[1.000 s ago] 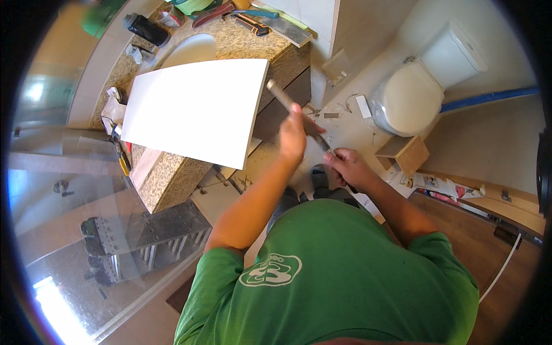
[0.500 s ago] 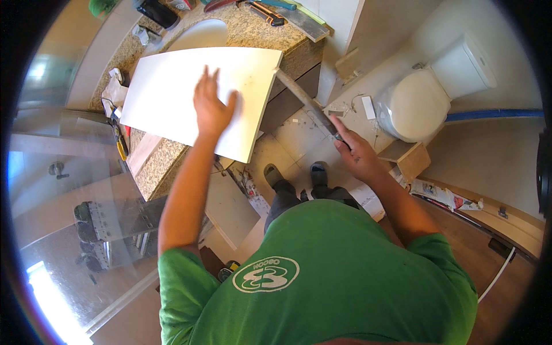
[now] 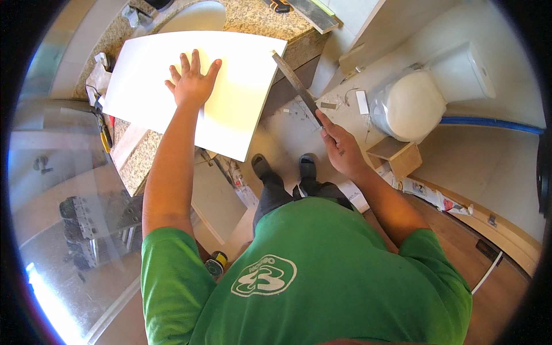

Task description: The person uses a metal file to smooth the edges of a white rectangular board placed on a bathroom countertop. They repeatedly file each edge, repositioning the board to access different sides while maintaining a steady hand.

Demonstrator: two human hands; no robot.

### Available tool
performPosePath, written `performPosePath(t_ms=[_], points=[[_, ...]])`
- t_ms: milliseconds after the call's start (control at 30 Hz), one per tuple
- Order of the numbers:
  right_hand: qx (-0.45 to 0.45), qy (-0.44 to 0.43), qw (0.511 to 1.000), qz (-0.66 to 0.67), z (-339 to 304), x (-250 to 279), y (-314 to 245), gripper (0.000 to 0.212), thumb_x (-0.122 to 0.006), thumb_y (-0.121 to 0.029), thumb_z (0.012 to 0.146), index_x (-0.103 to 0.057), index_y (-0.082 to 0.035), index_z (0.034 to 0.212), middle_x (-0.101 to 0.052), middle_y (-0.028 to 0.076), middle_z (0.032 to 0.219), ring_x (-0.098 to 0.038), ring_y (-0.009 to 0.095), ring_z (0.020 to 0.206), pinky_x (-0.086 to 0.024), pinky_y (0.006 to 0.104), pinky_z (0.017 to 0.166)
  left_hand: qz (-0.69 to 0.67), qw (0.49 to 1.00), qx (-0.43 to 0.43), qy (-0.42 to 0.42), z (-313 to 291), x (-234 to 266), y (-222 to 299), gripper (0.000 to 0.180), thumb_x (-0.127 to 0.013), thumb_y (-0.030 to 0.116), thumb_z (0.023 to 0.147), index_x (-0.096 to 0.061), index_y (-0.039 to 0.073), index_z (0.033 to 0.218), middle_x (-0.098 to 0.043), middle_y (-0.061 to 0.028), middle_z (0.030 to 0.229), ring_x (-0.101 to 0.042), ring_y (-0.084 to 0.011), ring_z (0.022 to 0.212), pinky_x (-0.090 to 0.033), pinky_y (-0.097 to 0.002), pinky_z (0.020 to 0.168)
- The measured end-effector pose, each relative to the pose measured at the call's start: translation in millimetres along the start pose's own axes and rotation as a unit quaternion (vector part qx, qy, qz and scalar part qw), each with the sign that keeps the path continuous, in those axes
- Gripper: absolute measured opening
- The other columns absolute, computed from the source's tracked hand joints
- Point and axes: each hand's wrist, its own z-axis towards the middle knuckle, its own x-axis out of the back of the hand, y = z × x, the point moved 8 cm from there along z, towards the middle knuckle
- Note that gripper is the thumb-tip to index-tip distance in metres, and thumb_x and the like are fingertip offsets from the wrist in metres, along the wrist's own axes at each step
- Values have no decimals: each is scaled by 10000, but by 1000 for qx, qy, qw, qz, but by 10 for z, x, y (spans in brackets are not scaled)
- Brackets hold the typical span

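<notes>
A white board (image 3: 236, 86) lies over the granite counter, its right part jutting out past the counter. My left hand (image 3: 192, 86) rests on its face, open, fingers spread and palm down. My right hand (image 3: 339, 144) is closed round one end of a long, flat, dark metal file (image 3: 299, 86). The file slants up and to the left, its far tip at the board's right edge near the upper corner. Whether the tip touches the edge, I cannot tell. My fingers hide the file's handle.
Behind the board is a basin (image 3: 198, 17) in the granite counter (image 3: 247, 17). Yellow-handled pliers (image 3: 104, 135) and a pale wood strip (image 3: 129, 144) lie at left. A toilet (image 3: 408, 106) and a small wooden box (image 3: 397, 158) stand right. Debris litters the floor.
My left hand has shifted left on the board and spread its fingers. The file in my right hand has come up to the board's upper right corner. The whole view has shifted slightly.
</notes>
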Motion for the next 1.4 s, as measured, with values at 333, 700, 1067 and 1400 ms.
performPosePath(t_ms=[333,700,1067,1400], points=[[42,-59,997,3,-54,-239,71,621,-592,-60,1018,-412,-218,1591,-602,175,846,-609,345,746,-504,430,703,-1,999,-11,30,10,-20,-1,985,-273,896,901,-225,270,1660,-169,-110,1727,-86,-422,1586,-64,-615,1266],[44,-50,996,-51,492,-288,-41,588,-535,-59,1033,-417,-217,1587,-572,191,792,-566,331,698,-491,409,700,13,999,-19,41,38,-124,-42,995,-209,911,890,-200,285,1663,-145,-101,1731,-61,-395,1592,-58,-607,1274],[50,-74,995,-35,12,-224,-99,563,-545,-93,1043,-437,-233,1577,-596,191,807,-580,322,680,-492,385,669,11,999,-15,26,45,-101,-33,989,-238,903,898,-184,283,1667,-129,-97,1735,-53,-397,1593,-62,-612,1270],[37,-40,998,-34,781,-365,51,606,-546,-122,1037,-397,-306,1595,-603,187,806,-616,357,732,-517,442,710,4,999,-25,19,47,-89,-6,988,-244,896,905,-189,269,1666,-133,-111,1733,-51,-408,1591,-53,-609,1270]])
